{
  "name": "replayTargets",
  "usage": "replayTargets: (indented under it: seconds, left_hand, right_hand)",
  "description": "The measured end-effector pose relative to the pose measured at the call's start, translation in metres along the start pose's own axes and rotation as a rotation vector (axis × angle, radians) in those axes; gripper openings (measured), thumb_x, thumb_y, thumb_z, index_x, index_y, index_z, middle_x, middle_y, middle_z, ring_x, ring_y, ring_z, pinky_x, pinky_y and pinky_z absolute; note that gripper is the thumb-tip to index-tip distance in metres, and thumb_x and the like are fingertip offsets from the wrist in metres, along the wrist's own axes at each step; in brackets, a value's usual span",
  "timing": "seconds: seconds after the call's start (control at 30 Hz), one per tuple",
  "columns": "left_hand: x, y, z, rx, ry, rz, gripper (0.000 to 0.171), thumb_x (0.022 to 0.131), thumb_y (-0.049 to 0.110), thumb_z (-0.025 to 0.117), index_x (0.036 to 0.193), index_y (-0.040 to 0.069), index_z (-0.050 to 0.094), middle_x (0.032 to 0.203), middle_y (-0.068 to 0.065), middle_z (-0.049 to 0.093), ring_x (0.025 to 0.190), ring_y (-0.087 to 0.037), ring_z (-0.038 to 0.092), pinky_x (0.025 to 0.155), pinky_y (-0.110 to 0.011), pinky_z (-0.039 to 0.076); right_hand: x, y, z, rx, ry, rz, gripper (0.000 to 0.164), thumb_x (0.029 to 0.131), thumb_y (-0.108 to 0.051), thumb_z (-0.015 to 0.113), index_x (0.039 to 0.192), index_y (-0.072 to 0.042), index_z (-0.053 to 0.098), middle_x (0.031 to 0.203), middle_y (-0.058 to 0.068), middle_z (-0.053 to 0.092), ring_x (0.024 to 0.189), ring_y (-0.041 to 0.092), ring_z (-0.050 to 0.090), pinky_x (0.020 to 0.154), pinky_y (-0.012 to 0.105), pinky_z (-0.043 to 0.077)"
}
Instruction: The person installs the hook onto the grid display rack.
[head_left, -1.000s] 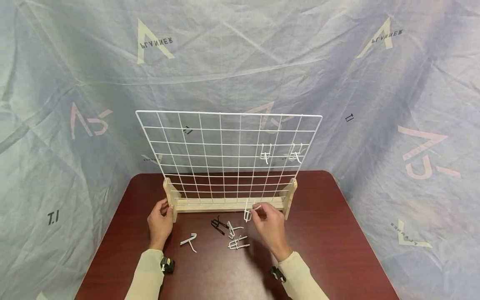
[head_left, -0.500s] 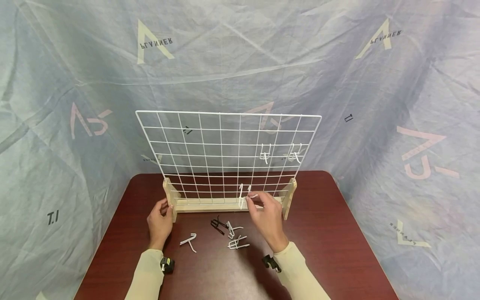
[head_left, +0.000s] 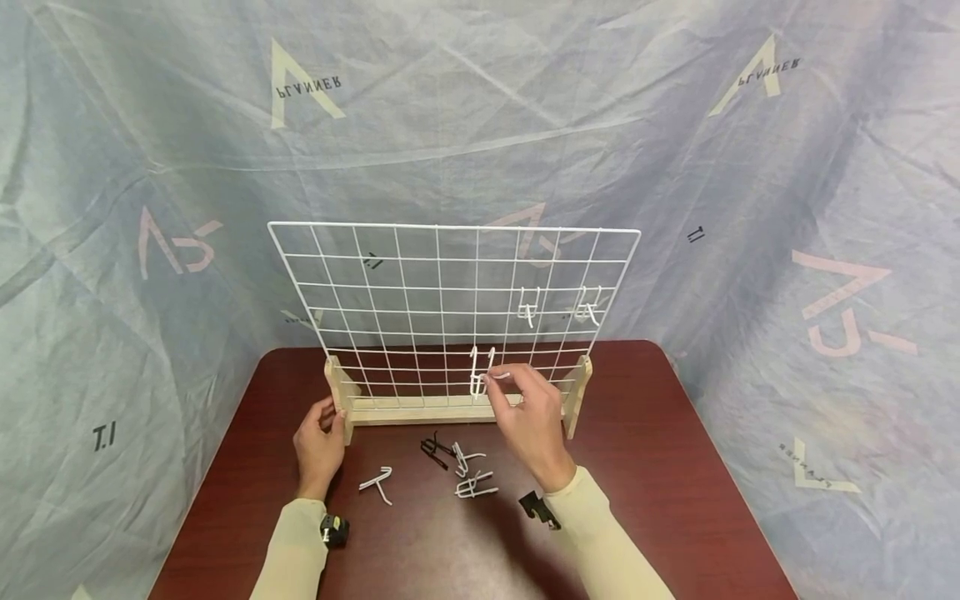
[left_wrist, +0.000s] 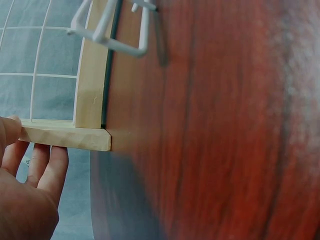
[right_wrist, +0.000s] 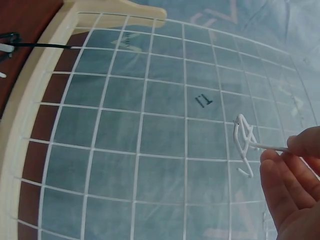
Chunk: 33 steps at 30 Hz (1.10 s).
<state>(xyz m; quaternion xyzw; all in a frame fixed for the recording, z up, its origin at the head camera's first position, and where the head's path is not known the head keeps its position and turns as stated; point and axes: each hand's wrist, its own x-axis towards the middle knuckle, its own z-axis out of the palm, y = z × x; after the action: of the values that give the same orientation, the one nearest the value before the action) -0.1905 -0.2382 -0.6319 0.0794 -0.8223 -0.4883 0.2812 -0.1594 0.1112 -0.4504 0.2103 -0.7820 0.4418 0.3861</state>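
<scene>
white hook (head_left: 475, 380) is pinched in the right hand (head_left: 531, 421), in front of the wire grid (head_left: 437, 226); contact is unclear. the left hand (head_left: 318, 443) grips the wooden stand (head_left: 420, 414). hanging seems in hand; next likely calls for seating it over a wire.

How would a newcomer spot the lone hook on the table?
On the red table stands a white wire grid; the left hand grips its wooden stand. The lone hook, white, lies right of that hand. Unlike the clustered hooks farther right, it touches no other hook.
</scene>
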Motion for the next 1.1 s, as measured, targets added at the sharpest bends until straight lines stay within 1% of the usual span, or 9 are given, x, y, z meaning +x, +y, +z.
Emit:
replayTargets:
  seconds: [0.13,0.43,0.5,0.6,0.67,0.7,0.77,0.9,1.1]
  left_hand:
    - [0.000,-0.001,0.001,-0.001,0.004,-0.002,0.031,0.098,0.003,0.074,0.129,0.000,0.069,0.118,-0.023,0.075,0.104,-0.038,0.075,0.078,0.002,0.045]
    - [0.003,-0.001,0.003,0.001,0.006,0.006,0.032,0.098,0.004,0.074,0.129,0.000,0.070,0.118,-0.023,0.075,0.103,-0.037,0.075,0.078,0.003,0.045]
    - [0.003,-0.001,0.003,0.008,0.008,0.006,0.031,0.098,0.005,0.075,0.129,0.001,0.070,0.117,-0.022,0.076,0.103,-0.037,0.076,0.078,-0.002,0.049]
    - [0.003,-0.001,0.003,0.025,0.008,0.005,0.031,0.099,0.006,0.074,0.129,0.001,0.070,0.117,-0.021,0.076,0.103,-0.037,0.076,0.081,-0.015,0.058]
    - [0.003,-0.001,0.003,0.032,0.008,0.007,0.031,0.099,0.006,0.074,0.129,0.002,0.070,0.117,-0.020,0.076,0.104,-0.037,0.076,0.082,-0.022,0.061]
    - [0.002,-0.001,0.003,0.033,0.006,0.007,0.031,0.099,0.006,0.074,0.129,0.002,0.070,0.117,-0.021,0.076,0.104,-0.037,0.076,0.082,-0.022,0.061]
    - [0.002,-0.002,0.002,0.031,0.005,-0.001,0.031,0.099,0.007,0.074,0.130,0.002,0.070,0.118,-0.020,0.076,0.104,-0.037,0.076,0.081,-0.017,0.059]
    - [0.001,-0.003,0.002,0.021,0.012,-0.020,0.031,0.100,0.007,0.073,0.131,0.003,0.070,0.119,-0.020,0.075,0.104,-0.037,0.075,0.079,-0.001,0.048]
    - [-0.001,-0.002,0.002,0.001,0.008,-0.008,0.031,0.100,0.005,0.073,0.131,0.001,0.070,0.118,-0.022,0.075,0.103,-0.038,0.075,0.076,0.004,0.043]
  right_hand:
    - [0.008,-0.004,0.001,0.005,0.015,-0.026,0.008,0.090,-0.004,0.082,0.096,-0.009,0.079,0.091,0.003,0.079,0.075,0.016,0.074,0.069,0.031,0.062]
    - [0.029,-0.016,0.005,0.037,0.054,-0.084,0.007,0.091,-0.004,0.081,0.096,-0.008,0.078,0.091,0.004,0.078,0.075,0.015,0.072,0.070,0.025,0.061]
    - [0.034,-0.019,0.005,0.040,0.056,-0.092,0.007,0.091,-0.005,0.081,0.096,-0.007,0.078,0.092,0.005,0.079,0.077,0.016,0.073,0.072,0.026,0.061]
    - [0.039,-0.023,0.005,0.038,0.062,-0.113,0.006,0.091,-0.004,0.081,0.096,-0.007,0.078,0.093,0.006,0.079,0.080,0.018,0.074,0.073,0.028,0.062]
    - [0.044,-0.026,0.006,0.039,0.071,-0.128,0.007,0.091,-0.003,0.080,0.096,-0.006,0.078,0.093,0.006,0.079,0.079,0.018,0.075,0.073,0.028,0.062]
    - [0.046,-0.027,0.006,0.039,0.076,-0.136,0.007,0.091,-0.002,0.080,0.096,-0.006,0.078,0.093,0.006,0.079,0.079,0.018,0.074,0.073,0.028,0.062]
    - [0.051,-0.030,0.007,0.041,0.084,-0.151,0.007,0.091,-0.002,0.080,0.096,-0.005,0.078,0.093,0.007,0.079,0.080,0.019,0.075,0.075,0.028,0.063]
    - [0.062,-0.036,0.010,0.044,0.100,-0.186,0.006,0.092,-0.002,0.080,0.097,-0.004,0.078,0.094,0.009,0.080,0.084,0.021,0.077,0.079,0.030,0.063]
    - [0.074,-0.040,0.015,0.047,0.112,-0.219,0.004,0.094,-0.002,0.077,0.097,-0.003,0.078,0.093,0.009,0.079,0.084,0.021,0.076,0.079,0.028,0.063]
